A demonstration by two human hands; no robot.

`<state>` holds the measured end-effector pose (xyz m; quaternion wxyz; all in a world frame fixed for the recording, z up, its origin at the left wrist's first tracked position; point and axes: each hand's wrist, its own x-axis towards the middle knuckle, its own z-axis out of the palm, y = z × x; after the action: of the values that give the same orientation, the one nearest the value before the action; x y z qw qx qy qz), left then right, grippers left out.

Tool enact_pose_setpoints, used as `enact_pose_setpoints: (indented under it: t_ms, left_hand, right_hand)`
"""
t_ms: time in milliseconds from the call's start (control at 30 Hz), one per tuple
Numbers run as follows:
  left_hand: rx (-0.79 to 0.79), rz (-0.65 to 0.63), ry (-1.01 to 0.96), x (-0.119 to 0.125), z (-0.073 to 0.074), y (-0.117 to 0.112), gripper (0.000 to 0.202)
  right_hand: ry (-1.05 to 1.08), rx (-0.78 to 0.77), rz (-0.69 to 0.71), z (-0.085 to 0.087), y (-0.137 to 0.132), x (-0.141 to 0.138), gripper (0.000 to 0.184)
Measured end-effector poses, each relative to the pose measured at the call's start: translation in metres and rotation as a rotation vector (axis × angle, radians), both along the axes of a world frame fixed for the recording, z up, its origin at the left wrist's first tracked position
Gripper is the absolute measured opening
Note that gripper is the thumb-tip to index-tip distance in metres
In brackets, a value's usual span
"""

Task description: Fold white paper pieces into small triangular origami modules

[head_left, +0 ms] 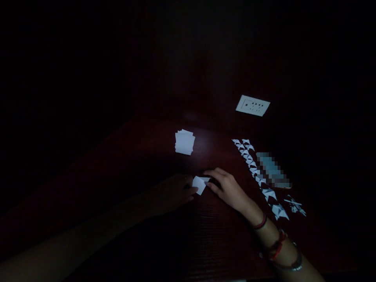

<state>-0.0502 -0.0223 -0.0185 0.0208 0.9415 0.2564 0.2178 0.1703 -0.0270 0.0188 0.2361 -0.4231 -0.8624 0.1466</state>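
A small white piece of paper point(199, 185), partly folded, lies on the dark red table between my two hands. In deep shadow, my left hand point(179, 190) grips its left side, a fingertip resting on top of the paper. From the other side, my right hand point(227, 187) holds the right corner between thumb and fingers, and bracelets circle that wrist. Farther back sits an uneven stack of square white paper point(184, 143). To the right of my right hand, several folded white paper pieces point(249, 160) run in a slanting row toward me.
Beside the row lies a flat, phone-like object point(273, 170), blurred by pixelation. Small white scraps or strips point(295, 205) are heaped nearer to me on the right. A white power socket point(253, 105) is on the surface behind the table point(217, 235). Darkness hides the surroundings.
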Motion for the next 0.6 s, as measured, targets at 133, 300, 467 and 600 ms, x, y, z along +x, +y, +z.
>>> enact_pose_setpoints:
  t_ms: [133, 300, 467, 600]
  left_hand:
    - [0.064, -0.051, 0.004, -0.0018, -0.0016, 0.0021, 0.026]
    - [0.126, -0.093, 0.023, -0.0053, -0.0063, 0.0058, 0.026]
    - [0.127, -0.078, 0.062, -0.0067, -0.0050, 0.0063, 0.026]
    - [0.149, -0.064, 0.093, -0.0074, -0.0059, 0.0072, 0.027]
  right_hand:
    - [-0.100, 0.105, -0.020, -0.0062, 0.0038, 0.0006, 0.031]
    - [-0.183, 0.162, -0.057, -0.0100, 0.0078, 0.0037, 0.032]
    - [-0.230, 0.178, -0.020, -0.0113, 0.0068, 0.0037, 0.037]
    - [-0.232, 0.193, -0.016, -0.0112, 0.0062, 0.0037, 0.038]
